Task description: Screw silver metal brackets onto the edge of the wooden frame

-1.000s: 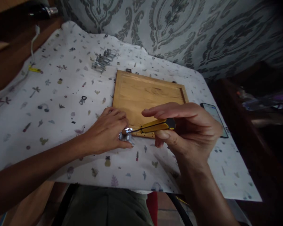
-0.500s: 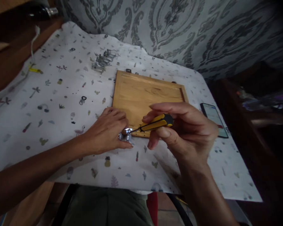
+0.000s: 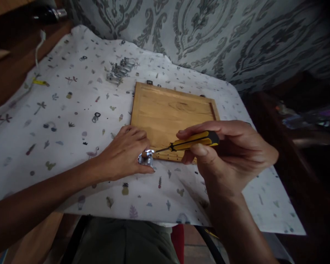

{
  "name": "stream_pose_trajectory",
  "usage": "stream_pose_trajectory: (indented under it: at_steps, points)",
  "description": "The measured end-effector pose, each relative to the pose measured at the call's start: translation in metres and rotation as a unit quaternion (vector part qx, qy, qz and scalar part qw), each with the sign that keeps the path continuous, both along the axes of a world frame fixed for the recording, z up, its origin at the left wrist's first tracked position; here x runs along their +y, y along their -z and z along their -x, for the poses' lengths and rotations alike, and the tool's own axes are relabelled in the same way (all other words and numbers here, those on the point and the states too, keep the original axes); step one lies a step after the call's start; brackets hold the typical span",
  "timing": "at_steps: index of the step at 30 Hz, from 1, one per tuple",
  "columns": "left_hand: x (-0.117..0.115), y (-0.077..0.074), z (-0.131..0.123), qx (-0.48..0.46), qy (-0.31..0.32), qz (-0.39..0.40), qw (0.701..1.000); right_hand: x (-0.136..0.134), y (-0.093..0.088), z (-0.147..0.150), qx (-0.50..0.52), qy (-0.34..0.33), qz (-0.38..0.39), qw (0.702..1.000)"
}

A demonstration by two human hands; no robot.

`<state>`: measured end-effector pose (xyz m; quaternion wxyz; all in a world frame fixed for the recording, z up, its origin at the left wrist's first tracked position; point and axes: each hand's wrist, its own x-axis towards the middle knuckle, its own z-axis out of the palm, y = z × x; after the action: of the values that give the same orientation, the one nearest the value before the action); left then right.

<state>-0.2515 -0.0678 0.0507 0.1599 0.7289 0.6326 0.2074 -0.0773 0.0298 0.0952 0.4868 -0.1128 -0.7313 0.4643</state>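
Note:
My left hand [image 3: 128, 150] is closed on a shiny metal hinge [image 3: 146, 157] at the near left corner of a wooden panel [image 3: 167, 113]. The panel lies flat and has a raised frame along its edges. My right hand [image 3: 225, 154] pinches the handle of a yellow and black screwdriver [image 3: 195, 141] between thumb and fingers. Its thin shaft points left, with the tip at or very close to the hinge; I cannot tell whether it touches. Small dark holes run along the panel's near edge. My left fingers hide part of the hinge.
Several more metal hinges [image 3: 121, 70] lie in a row at the back of the table. A patterned white cloth [image 3: 71, 146] covers the tabletop. At the left lies a white cord [image 3: 38, 51] near a yellow piece [image 3: 40, 82]. A patterned wall [image 3: 203, 33] stands behind.
My right hand and the screwdriver have moved to the right, pulling the tip back from the hinge's middle. The hand now covers the phone. My left hand has stayed in place.

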Motion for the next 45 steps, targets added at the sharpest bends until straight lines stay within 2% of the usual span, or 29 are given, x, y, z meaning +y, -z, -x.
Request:
stream_pose_trajectory:
  at_steps: [7,14,22,31,37,41,45]
  points:
    - [-0.0009,0.0044,0.0004,-0.005,-0.003,-0.029,1.000,-0.0018,0.0001,0.0012,-0.023,0.021,-0.001,1.000]
    - [-0.0005,0.0034,0.0002,-0.002,-0.004,-0.025,1.000,-0.0014,0.0017,0.0048,-0.005,-0.005,0.019,1.000]
    - [-0.0008,0.0047,0.0008,-0.001,-0.002,-0.030,1.000,-0.0005,0.0023,0.0027,-0.032,0.005,0.004,0.999]
    - [-0.0001,0.0029,0.0004,-0.011,-0.004,-0.024,1.000,0.0011,0.0028,0.0054,-0.004,-0.031,0.025,0.999]
    - [-0.0003,0.0030,0.0005,-0.003,-0.004,-0.021,1.000,0.0066,0.0020,-0.0021,-0.071,-0.055,0.033,0.995]
    - [-0.0003,0.0020,0.0002,-0.005,-0.002,-0.019,1.000,0.0078,0.0011,-0.0014,-0.040,-0.047,-0.017,0.998]
    - [-0.0004,0.0017,0.0002,-0.009,-0.002,-0.019,1.000,0.0068,0.0027,-0.0002,-0.027,-0.056,0.012,0.998]
